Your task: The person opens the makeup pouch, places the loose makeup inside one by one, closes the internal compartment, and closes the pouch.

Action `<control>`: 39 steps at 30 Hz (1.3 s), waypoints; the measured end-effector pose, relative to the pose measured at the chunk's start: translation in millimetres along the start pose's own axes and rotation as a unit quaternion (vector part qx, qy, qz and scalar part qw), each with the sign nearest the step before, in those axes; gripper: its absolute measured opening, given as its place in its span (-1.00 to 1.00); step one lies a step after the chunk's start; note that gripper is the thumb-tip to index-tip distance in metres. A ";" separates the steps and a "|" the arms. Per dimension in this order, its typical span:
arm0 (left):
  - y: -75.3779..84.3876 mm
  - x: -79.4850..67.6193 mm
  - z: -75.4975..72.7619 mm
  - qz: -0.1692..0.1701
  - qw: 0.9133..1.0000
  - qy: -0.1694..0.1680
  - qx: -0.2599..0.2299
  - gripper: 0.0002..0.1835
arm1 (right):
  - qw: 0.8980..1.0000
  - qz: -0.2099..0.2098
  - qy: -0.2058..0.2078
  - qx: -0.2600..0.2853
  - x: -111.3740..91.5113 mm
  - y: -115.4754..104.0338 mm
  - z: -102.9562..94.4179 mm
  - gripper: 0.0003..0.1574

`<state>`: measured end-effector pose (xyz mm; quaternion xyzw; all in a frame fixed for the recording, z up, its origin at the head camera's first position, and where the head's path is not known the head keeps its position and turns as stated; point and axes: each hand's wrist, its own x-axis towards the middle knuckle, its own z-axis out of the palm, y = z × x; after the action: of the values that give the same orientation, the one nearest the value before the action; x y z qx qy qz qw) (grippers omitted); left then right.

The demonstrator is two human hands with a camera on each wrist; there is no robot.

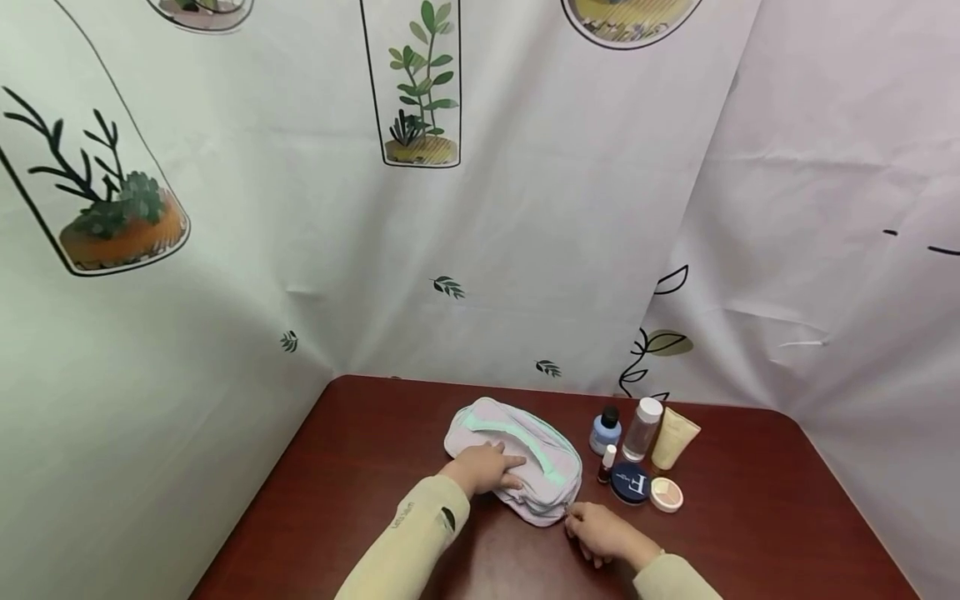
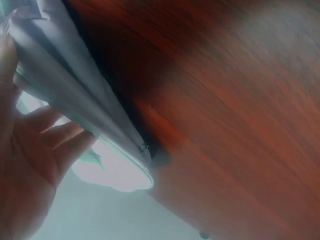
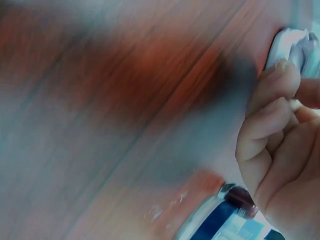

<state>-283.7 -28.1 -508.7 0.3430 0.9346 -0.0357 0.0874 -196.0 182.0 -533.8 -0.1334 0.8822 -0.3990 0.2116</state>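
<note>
A pale lavender cosmetic bag (image 1: 537,482) with a mint-green carry strap (image 1: 517,432) lies slantwise on the table. Across its near left side rests my left hand (image 1: 483,468), fingers spread and pressing on the fabric. The left wrist view shows those fingers along the bag's side (image 2: 75,75), with a small metal zipper end (image 2: 144,147) at the far corner. At the bag's near right corner, my right hand (image 1: 600,531) pinches the zipper pull between thumb and index finger, its other fingers curled. The pull itself is mostly hidden by the fingertips.
Right of the bag stand a blue bottle (image 1: 604,433), a clear white-capped bottle (image 1: 642,429), a cream tube (image 1: 675,439) and a small dark vial (image 1: 607,465). Before them lie a round navy compact (image 1: 629,483) and a small round palette (image 1: 666,494). A printed curtain (image 1: 525,250) hangs behind the table.
</note>
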 end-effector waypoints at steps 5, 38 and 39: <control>6.5 3.6 -2.1 -0.028 0.999 0.009 -0.019 -0.44 | 1.000 -0.022 0.011 0.010 0.2 -4.8 8.6 -0.72; 20.7 3.8 -6.2 -0.062 0.993 -0.021 -0.094 -0.42 | 0.981 0.021 0.159 -0.106 4.3 -26.2 2.6 -0.55; 18.0 2.4 -6.2 -0.061 0.992 -0.027 -0.105 -0.43 | 0.975 0.016 0.188 -0.121 4.7 -25.0 0.2 -0.61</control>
<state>-274.8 -12.1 -503.2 0.2729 0.9498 0.0478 0.1453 -198.3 163.9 -516.2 -0.0665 0.9499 -0.3037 0.0307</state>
